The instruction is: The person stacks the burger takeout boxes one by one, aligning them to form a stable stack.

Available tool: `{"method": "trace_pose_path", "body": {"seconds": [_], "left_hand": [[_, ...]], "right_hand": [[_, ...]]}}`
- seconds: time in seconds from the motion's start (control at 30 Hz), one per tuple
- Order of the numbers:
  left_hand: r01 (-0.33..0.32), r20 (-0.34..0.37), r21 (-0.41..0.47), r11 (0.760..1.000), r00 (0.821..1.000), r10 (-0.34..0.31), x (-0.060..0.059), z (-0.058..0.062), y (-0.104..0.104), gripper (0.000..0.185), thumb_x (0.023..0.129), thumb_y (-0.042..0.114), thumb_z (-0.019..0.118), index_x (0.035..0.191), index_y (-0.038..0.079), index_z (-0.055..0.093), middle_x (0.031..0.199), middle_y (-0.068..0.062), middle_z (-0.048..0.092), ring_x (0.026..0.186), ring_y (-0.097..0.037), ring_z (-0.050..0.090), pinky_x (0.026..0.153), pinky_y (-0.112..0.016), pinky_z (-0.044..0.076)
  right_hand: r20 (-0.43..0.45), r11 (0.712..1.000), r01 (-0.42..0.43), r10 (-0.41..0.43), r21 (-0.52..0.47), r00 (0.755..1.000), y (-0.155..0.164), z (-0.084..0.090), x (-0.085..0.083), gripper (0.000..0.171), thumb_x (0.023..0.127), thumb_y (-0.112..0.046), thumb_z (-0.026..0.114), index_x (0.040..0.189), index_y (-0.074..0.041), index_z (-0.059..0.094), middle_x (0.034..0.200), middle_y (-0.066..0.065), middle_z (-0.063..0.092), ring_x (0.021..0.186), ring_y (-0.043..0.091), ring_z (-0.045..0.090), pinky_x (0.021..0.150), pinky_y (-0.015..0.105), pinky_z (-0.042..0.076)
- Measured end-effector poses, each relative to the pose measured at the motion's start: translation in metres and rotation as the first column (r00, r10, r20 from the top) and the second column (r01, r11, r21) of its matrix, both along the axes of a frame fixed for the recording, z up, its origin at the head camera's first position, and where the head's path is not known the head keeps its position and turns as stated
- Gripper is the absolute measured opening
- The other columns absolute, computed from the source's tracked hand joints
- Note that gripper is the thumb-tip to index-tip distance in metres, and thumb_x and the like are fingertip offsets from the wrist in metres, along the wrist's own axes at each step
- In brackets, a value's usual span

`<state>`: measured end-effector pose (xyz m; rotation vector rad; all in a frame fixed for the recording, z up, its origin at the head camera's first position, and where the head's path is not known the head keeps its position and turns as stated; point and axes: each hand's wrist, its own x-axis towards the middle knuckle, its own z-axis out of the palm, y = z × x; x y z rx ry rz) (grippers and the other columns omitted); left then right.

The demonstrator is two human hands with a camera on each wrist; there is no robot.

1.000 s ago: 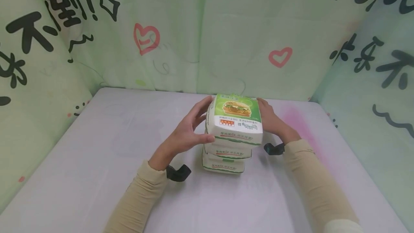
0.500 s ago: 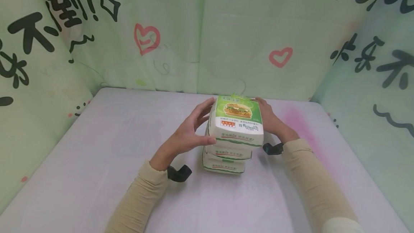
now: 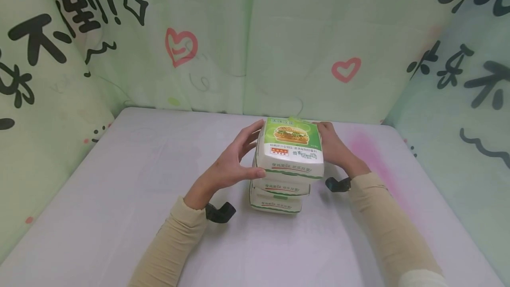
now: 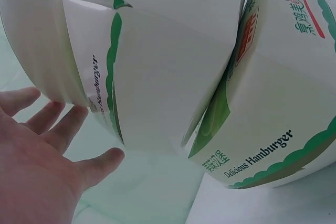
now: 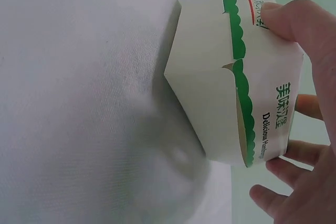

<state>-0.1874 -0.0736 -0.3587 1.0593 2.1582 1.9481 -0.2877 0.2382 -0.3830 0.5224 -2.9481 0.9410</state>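
Note:
Three white paper hamburger boxes are stacked on the table. The top hamburger box (image 3: 292, 152), green-lidded with a burger picture, sits above a middle box (image 4: 168, 51) and a bottom box (image 4: 278, 93). My left hand (image 3: 229, 165) holds the top box by its left side, thumb at the front corner and fingers farther back. My right hand (image 3: 334, 147) reaches behind the stack. In the right wrist view it grips another hamburger box (image 5: 268, 93), thumb on the front face and fingers around the back. In the head view the stack hides most of that box.
A white table (image 3: 131, 216) with a pink patch (image 3: 368, 152) spreads around the stack. Its far edge runs close behind the boxes. Pale green cloth (image 3: 279, 48) with black characters and red hearts encloses the back and sides. A black wrist mount (image 3: 220, 212) sits below my left hand.

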Motion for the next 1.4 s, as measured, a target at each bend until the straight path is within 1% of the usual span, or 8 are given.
{"method": "trace_pose_path", "body": {"seconds": [0.23,0.47,0.57,0.8,0.97,1.03,1.27,1.4], "left_hand": [[-0.006,-0.001,-0.003,1.000,1.000,0.006,-0.001,-0.001,0.000,0.114,0.071,0.068,0.076,0.158,0.022,0.019,0.163,0.005,0.022,0.150,-0.016,0.025,0.123,-0.046,0.024],[-0.005,0.000,-0.002,1.000,1.000,0.005,-0.001,-0.001,0.000,0.113,0.071,0.067,0.076,0.158,0.022,0.019,0.163,0.004,0.022,0.150,-0.016,0.026,0.124,-0.046,0.024],[-0.004,-0.001,0.001,1.000,1.000,0.004,-0.001,-0.001,0.000,0.113,0.071,0.067,0.077,0.158,0.022,0.019,0.163,0.004,0.023,0.150,-0.016,0.026,0.124,-0.046,0.024],[-0.002,0.001,0.005,1.000,1.000,0.002,-0.001,-0.001,0.000,0.114,0.071,0.067,0.077,0.158,0.021,0.020,0.162,0.003,0.024,0.150,-0.016,0.026,0.124,-0.047,0.023],[-0.014,0.001,-0.003,1.000,1.000,0.014,-0.001,-0.001,0.000,0.114,0.071,0.068,0.077,0.158,0.022,0.020,0.162,0.004,0.024,0.150,-0.016,0.026,0.124,-0.047,0.023],[-0.017,0.000,-0.007,1.000,1.000,0.017,-0.001,-0.001,0.000,0.114,0.071,0.068,0.076,0.158,0.022,0.020,0.162,0.004,0.024,0.150,-0.016,0.026,0.124,-0.046,0.023],[-0.011,-0.004,-0.007,1.000,1.000,0.011,-0.001,-0.001,0.000,0.111,0.072,0.065,0.077,0.158,0.023,0.020,0.162,0.004,0.024,0.150,-0.016,0.025,0.124,-0.047,0.023],[-0.009,-0.017,-0.008,1.000,1.000,0.009,-0.001,-0.002,-0.001,0.109,0.074,0.062,0.078,0.158,0.022,0.020,0.162,0.003,0.024,0.150,-0.017,0.025,0.124,-0.049,0.022]], "right_hand": [[0.018,0.999,0.027,-0.028,0.033,0.999,0.004,0.001,0.000,0.074,0.089,-0.036,0.070,0.149,-0.004,0.039,0.154,0.023,0.025,0.143,0.041,0.026,0.112,0.068,0.030],[0.023,0.997,0.050,-0.051,0.050,0.998,0.008,0.012,0.006,0.078,0.087,-0.038,0.072,0.148,-0.003,0.039,0.152,0.025,0.027,0.139,0.045,0.033,0.111,0.068,0.033],[0.015,0.997,0.055,-0.056,0.059,0.998,0.011,0.017,0.008,0.076,0.086,-0.036,0.073,0.147,-0.004,0.041,0.152,0.024,0.027,0.138,0.044,0.033,0.110,0.067,0.034],[-0.030,0.995,0.060,-0.058,0.075,0.998,0.017,0.029,0.012,0.069,0.089,-0.031,0.070,0.145,-0.003,0.042,0.152,0.025,0.027,0.137,0.044,0.035,0.110,0.066,0.034],[-0.052,0.995,0.071,-0.067,0.075,0.996,0.020,0.040,0.018,0.067,0.090,-0.029,0.067,0.146,-0.005,0.041,0.152,0.025,0.028,0.136,0.043,0.034,0.110,0.066,0.035],[-0.059,0.994,0.079,-0.075,0.077,0.995,0.022,0.045,0.021,0.068,0.090,-0.032,0.068,0.146,-0.005,0.041,0.152,0.024,0.027,0.137,0.043,0.034,0.110,0.066,0.035],[-0.081,0.993,0.105,-0.100,0.061,0.992,0.028,0.062,0.028,0.080,0.087,-0.050,0.071,0.147,-0.009,0.040,0.155,0.021,0.026,0.137,0.042,0.033,0.107,0.069,0.036],[-0.122,0.991,0.121,-0.114,0.051,0.986,0.033,0.072,0.031,0.079,0.086,-0.049,0.072,0.147,-0.010,0.040,0.155,0.020,0.027,0.138,0.042,0.032,0.105,0.070,0.037]]}}
